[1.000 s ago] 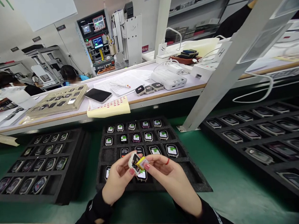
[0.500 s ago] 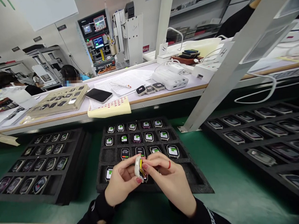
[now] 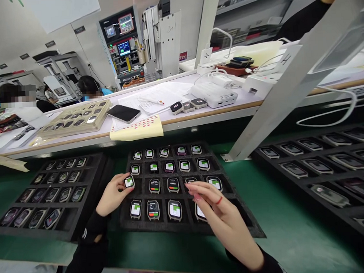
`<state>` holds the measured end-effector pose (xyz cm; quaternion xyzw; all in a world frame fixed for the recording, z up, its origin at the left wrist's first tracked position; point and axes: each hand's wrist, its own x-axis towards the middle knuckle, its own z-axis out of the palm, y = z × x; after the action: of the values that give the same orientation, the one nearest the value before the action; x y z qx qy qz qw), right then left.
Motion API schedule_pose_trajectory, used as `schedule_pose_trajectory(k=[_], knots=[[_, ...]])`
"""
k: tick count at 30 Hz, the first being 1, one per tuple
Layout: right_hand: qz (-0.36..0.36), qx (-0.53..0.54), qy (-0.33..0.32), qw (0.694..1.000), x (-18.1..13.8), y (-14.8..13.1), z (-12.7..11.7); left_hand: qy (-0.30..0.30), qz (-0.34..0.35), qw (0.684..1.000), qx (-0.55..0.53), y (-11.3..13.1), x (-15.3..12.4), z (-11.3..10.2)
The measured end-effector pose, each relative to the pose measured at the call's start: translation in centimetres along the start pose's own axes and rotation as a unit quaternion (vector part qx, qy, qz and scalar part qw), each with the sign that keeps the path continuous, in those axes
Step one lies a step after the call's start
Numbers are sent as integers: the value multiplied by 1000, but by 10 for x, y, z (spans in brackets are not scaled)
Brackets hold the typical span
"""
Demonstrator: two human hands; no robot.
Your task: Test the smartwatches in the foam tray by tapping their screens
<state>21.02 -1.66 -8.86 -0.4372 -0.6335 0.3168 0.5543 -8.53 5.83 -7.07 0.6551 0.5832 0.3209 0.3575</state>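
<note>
My left hand (image 3: pixel 112 194) pinches a smartwatch (image 3: pixel 129 181) by its edges, at the left side of the black foam tray (image 3: pixel 189 229). The watch's lit screen, white and green, faces me. To the right, my right hand (image 3: pixel 218 207) is over the tray with its fingers stretched out and thumb apart, nothing seen in it. It partly hides a watch (image 3: pixel 201 212) in the front row. Several other watches lie in the tray's compartments, most with white-and-green screens. A watch with a dark screen and a red-green strip (image 3: pixel 153 209) is in the front row.
More foam trays of watches stand to the left (image 3: pixel 69 222) and right (image 3: pixel 295 184). A slanted metal post (image 3: pixel 259 105) rises behind the middle tray. The shelf behind holds a phone (image 3: pixel 124 113), a white charger box (image 3: pixel 213 95) and a cream tray (image 3: pixel 101 120). People work beyond.
My left hand has moved left, taking the watch from between both hands and turning its screen toward me. My right hand has let go, opened, and shifted right. The view has shifted slightly.
</note>
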Motion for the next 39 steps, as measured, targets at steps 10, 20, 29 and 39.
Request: schedule_pose_trajectory(k=[10,20,29,39], knots=[[-132,-171,-265,940,-19,2,44,-76,83,988,102,-24,8,13],[-164,-215,-310,911,-18,-6,57,-79,101,982,137,-35,8,18],[-128,-185,-179,958,-18,9,32,-3,68,993,93,-31,-27,15],[-96,-184,82,975,-32,36,-7,90,-90,984,-126,-43,-61,48]])
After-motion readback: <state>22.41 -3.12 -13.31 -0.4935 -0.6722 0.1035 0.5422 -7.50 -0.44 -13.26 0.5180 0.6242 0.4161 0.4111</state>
